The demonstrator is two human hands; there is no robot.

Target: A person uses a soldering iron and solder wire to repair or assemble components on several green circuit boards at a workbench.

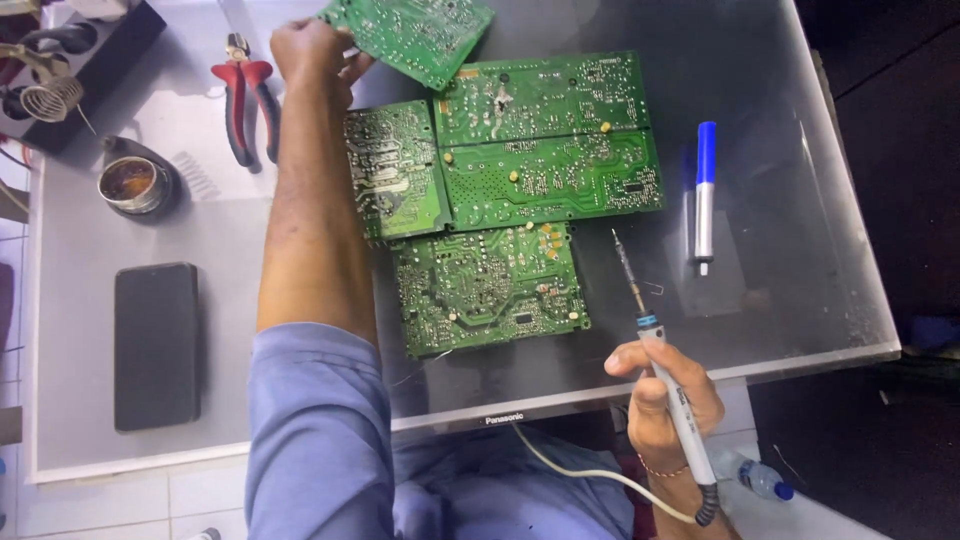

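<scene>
Four circuit boards (505, 190) lie clustered mid-surface (780, 200); a fifth board (410, 35) sits behind them at the far edge. Right of the cluster lies a pen (705, 190). Left of it lie pliers (245, 105), then a tin (132, 185), with a phone (155, 345) nearer the front.

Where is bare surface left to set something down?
Free: between the phone and the left arm; right of the pen. Crowded: the middle under four boards, and the top left with pliers, tin and stand.
</scene>
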